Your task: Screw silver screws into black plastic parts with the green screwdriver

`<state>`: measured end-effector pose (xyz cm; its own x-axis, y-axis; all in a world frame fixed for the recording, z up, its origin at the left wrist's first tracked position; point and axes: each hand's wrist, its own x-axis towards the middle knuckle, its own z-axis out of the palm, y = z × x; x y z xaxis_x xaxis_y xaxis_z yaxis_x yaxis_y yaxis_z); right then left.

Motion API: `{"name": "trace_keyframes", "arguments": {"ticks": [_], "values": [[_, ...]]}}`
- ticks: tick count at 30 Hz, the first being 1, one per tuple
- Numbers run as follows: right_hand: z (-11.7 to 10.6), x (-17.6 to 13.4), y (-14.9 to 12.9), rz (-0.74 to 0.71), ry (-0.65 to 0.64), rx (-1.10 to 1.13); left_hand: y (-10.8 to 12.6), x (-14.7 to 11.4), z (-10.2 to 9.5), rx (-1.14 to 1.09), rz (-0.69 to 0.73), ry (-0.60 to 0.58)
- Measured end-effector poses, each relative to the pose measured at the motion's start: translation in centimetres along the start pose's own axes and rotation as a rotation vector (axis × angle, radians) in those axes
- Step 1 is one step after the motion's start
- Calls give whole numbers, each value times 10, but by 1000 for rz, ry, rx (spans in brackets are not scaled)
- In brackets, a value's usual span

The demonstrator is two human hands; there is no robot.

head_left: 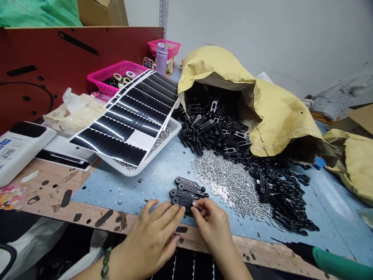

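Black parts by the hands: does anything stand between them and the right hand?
Nothing visible does; the right hand is at the nearest of the black parts. The screws lie off to their right.

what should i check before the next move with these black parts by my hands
1. Black parts lined up: ok, close together, side by side.
2. Left hand placed: ok, its fingertips are at the nearest parts.
3. Right hand grip: cannot tell, a pale bit shows at its pinched fingertips, too small to identify.
4. Screws in view: ok, heaped loose beyond the right hand.
5. Tray uncovered: not ok, the sheet lies across it.
6. Green tool out of both hands: ok, off to the right.
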<state>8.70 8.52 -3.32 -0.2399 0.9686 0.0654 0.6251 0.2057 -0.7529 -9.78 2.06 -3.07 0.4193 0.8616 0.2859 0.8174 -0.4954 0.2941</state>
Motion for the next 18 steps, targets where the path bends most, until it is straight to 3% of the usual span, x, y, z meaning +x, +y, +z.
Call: {"name": "trace_keyframes", "arguments": {"ticks": [3,5,11,13,15,18], "values": [[-8,0,1,-132,65,-203,2,5,-3,-26,-26,35],[-15,-3,-5,-203,89,-214,3,7,-9,-59,-36,42],[-18,-11,-36,-419,-286,232,5,9,-23,-285,-120,-31],[-16,-9,-38,-345,-267,313,2,8,-22,-345,-219,-4],[-15,-4,-32,-168,-185,408,-3,5,-20,-362,-331,79],[-11,7,-17,66,-148,487,-11,2,-14,-290,-322,143]]}}
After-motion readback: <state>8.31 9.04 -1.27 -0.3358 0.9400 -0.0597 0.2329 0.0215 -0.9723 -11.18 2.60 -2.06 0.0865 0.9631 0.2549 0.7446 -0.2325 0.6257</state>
